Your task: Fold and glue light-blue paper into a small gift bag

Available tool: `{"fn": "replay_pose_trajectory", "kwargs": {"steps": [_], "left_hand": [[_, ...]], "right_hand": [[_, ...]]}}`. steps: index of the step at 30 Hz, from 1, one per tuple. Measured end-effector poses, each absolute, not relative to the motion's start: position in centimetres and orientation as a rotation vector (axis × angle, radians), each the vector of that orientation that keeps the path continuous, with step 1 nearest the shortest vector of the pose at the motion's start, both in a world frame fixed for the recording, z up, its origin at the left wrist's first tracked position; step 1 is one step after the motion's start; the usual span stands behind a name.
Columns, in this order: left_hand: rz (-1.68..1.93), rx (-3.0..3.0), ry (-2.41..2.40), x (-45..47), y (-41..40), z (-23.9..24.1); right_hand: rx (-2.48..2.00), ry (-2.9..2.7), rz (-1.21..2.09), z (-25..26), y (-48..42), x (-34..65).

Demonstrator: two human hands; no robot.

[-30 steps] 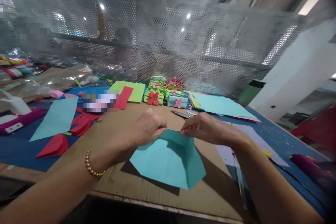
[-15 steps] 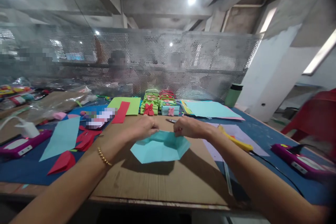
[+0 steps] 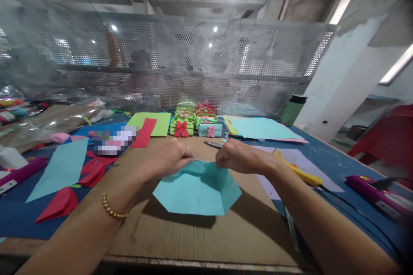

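Note:
A folded light-blue paper piece (image 3: pixel 196 191) hangs tilted just over the brown cardboard sheet (image 3: pixel 155 236), its shadow falling beneath it. My left hand (image 3: pixel 174 157) pinches its far edge on the left, fingers closed. At the far right corner, my right hand (image 3: pixel 235 157) also grips the paper between thumb and fingers. The near edge is spread toward me, with angled corners and crease lines showing. Beyond my hands lie scissors (image 3: pixel 213 144), their handles partly hidden by my right hand. A small light-blue paper bag with a pink bow (image 3: pixel 209 129) stands farther back.
Right of the cardboard, a yellow glue gun (image 3: pixel 301 175) with a black cord rests on lilac paper (image 3: pixel 325 176). A purple power strip (image 3: pixel 374 195) and green bottle (image 3: pixel 292 111) are also there. Red paper pieces (image 3: pixel 58 206) and a light-blue strip (image 3: pixel 60 167) lie left.
The light-blue paper appears lower and wider, its near edge spread closer to me. Both hands keep their pinch on it. The camera view has shifted slightly.

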State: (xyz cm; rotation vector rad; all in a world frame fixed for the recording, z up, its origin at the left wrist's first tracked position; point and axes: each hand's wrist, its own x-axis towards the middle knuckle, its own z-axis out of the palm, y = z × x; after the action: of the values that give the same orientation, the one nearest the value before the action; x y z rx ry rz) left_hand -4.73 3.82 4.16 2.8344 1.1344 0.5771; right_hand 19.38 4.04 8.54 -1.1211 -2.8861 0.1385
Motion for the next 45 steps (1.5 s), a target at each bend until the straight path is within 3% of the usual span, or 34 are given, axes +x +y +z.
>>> {"fn": "replay_pose_trajectory", "kwargs": {"steps": [32,45], "left_hand": [[0.404,2.868,1.421,-4.1,1.1,6.1],[0.617,2.757,1.140,-3.4,1.9,3.4]], "right_hand": [[-1.114,-2.781,0.253,6.8,4.3,18.9],[-0.923,-2.795,0.184,6.7,3.0,17.2]]}}
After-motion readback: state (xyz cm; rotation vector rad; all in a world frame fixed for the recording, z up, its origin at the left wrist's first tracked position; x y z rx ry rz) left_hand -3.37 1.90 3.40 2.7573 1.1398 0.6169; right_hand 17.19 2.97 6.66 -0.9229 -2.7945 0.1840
